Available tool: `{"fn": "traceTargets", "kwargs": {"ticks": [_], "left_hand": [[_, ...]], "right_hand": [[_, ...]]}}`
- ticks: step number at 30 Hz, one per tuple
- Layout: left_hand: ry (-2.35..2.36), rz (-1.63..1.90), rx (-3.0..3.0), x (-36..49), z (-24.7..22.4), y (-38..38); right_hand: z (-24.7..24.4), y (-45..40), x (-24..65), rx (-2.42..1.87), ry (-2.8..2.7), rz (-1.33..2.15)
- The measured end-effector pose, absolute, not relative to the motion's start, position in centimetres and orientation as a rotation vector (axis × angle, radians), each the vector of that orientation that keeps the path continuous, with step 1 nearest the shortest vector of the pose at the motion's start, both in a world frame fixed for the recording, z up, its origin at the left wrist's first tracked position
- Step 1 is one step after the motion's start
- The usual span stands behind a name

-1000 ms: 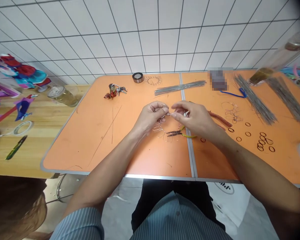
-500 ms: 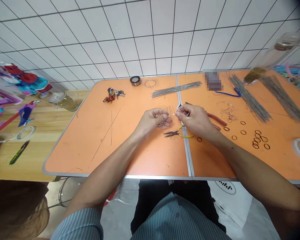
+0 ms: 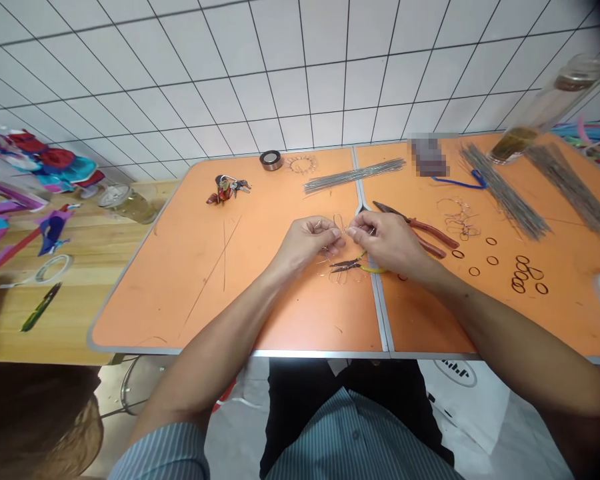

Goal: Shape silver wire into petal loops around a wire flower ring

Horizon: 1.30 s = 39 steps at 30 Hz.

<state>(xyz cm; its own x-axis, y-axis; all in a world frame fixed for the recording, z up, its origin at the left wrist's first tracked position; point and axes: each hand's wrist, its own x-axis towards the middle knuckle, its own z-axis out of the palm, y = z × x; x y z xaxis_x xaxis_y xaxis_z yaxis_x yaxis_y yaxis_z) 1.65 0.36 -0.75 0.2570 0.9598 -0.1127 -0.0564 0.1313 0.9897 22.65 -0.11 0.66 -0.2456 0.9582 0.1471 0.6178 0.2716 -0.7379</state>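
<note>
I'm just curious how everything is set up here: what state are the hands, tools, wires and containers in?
Left hand: fingers closed on thin wire.
Right hand: fingertips pinched on the wire.
Yellow-handled pliers: lying down, partly behind the right hand.
Red-handled pliers: lying down, handles spread.
Straight wire bundle: lying flat, unbent.
Tall glass container: standing, partly filled.
Tape roll: lying flat.
</note>
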Motion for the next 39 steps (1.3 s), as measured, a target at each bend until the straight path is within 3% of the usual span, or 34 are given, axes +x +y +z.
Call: {"fn": "traceTargets", "kwargs": {"ticks": [8, 16, 39], "left_hand": [[1.045, 0.934, 1.216, 1.79, -0.67, 0.26], [1.071, 1.068, 1.117, 1.77, -0.81, 0.63], [1.113, 0.970, 1.167, 2.38, -0.67, 0.01]], "right_hand": [[0.39, -0.35, 22.50, -1.367, -1.947, 0.793], [0.02, 0.11, 23.22, -1.252, -1.556, 1.205], [0.39, -0.09, 22.53, -1.239, -1.620, 1.148]]}}
